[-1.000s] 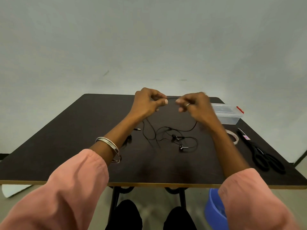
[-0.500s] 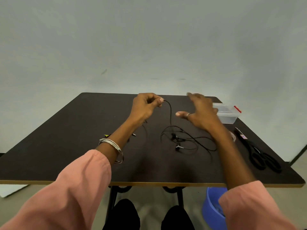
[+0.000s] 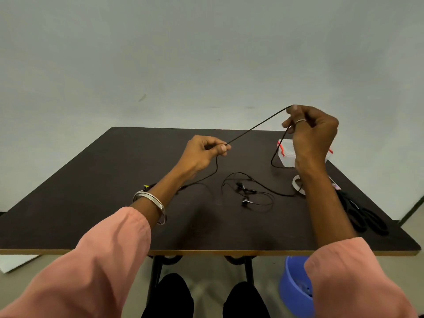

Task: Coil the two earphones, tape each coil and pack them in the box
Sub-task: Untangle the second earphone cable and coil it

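A dark bench (image 3: 91,203) fills the middle of the room, and everything is best placed against the earbuds (image 3: 244,191) lying near its centre. Far left of them, on the floor past the bench edge, a white sheet (image 3: 16,263) is cut off by the frame. Closer in, still left of the earbuds, a small yellow-tipped thing (image 3: 146,186) peeks out behind the left wrist, too hidden to name. That wrist wears silver bangles (image 3: 151,200). The left hand (image 3: 202,154) is up and left of the earbuds, thumb and forefinger pinched together on a black cable (image 3: 257,126). From the pinch the cable runs taut, rising rightward to the right hand (image 3: 312,131), whose curled fingers clamp it above and right of the earbuds. Below that hand the cable drops in a loop and trails back along the bench to the earbuds; whether a second earphone lies in that tangle I cannot tell. Right of the earbuds, a tape roll (image 3: 297,184) is half covered by the right forearm. Behind it a clear box (image 3: 286,154) with red clips is partly blocked by the hand. Farther right lie black scissors (image 3: 364,216). Below the bench's near edge, a blue bowl (image 3: 296,285) is partly hidden by the right sleeve.
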Demonstrator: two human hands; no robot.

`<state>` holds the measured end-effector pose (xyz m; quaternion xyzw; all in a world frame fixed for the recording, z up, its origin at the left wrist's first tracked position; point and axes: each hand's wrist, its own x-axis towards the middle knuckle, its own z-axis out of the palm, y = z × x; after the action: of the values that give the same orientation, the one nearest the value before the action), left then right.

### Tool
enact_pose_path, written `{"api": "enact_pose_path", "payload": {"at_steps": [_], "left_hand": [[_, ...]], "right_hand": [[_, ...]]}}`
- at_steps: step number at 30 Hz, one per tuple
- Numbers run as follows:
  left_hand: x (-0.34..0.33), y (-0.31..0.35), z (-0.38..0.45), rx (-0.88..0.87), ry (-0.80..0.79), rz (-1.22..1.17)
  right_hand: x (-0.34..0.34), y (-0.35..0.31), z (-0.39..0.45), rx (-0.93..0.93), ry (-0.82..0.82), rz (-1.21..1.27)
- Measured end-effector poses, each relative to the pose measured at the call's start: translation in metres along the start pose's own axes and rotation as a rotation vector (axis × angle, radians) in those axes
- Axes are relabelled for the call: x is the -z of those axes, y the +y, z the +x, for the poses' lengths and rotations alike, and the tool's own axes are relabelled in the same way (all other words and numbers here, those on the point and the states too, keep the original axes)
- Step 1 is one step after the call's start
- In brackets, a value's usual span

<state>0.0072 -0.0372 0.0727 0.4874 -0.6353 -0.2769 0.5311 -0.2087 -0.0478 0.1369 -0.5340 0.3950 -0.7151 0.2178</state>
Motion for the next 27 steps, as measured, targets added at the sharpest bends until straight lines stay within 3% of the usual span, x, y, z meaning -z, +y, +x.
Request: {"api": "enact_pose_path", "payload": {"at_steps": [2, 3, 5, 7, 9, 12, 15, 19, 22, 24, 27], "left_hand": [[-0.006, -0.001, -0.001, 0.040, 0.002, -0.045], [-0.009, 0.000, -0.002, 0.066, 0.008, -0.075], [-0.014, 0.006, -0.002, 0.115, 0.039, -0.117], [-0.015, 0.013, -0.001, 0.128, 0.073, -0.117], [-0.015, 0.020, -0.001, 0.108, 0.076, -0.107], [-0.014, 0.029, -0.001, 0.082, 0.027, -0.105], [-0.011, 0.035, -0.004, 0.086, -0.022, -0.089], [-0.002, 0.031, -0.013, 0.134, -0.068, -0.146], [-0.001, 0.022, -0.020, 0.187, -0.070, -0.214], [-0.003, 0.017, -0.023, 0.229, -0.050, -0.261], [-0.009, 0.014, -0.026, 0.305, 0.016, -0.311]], "right_hand": [[0.000, 0.001, -0.001, -0.007, 0.051, -0.095], [0.001, 0.004, 0.000, 0.009, 0.022, -0.270], [0.002, 0.012, 0.002, 0.018, -0.149, -0.764], [0.003, 0.012, -0.002, 0.028, -0.435, -1.017], [-0.003, 0.009, -0.009, 0.182, -0.699, -0.985], [-0.017, 0.014, -0.019, 0.327, -0.908, -0.841], [-0.019, 0.019, -0.016, 0.255, -0.813, -0.577], [-0.006, 0.018, -0.002, 0.014, -0.375, -0.199], [0.002, 0.020, 0.007, -0.117, -0.131, -0.140], [0.003, 0.025, 0.006, -0.129, -0.138, -0.249], [0.004, 0.032, -0.002, -0.020, -0.448, -0.572]]}}
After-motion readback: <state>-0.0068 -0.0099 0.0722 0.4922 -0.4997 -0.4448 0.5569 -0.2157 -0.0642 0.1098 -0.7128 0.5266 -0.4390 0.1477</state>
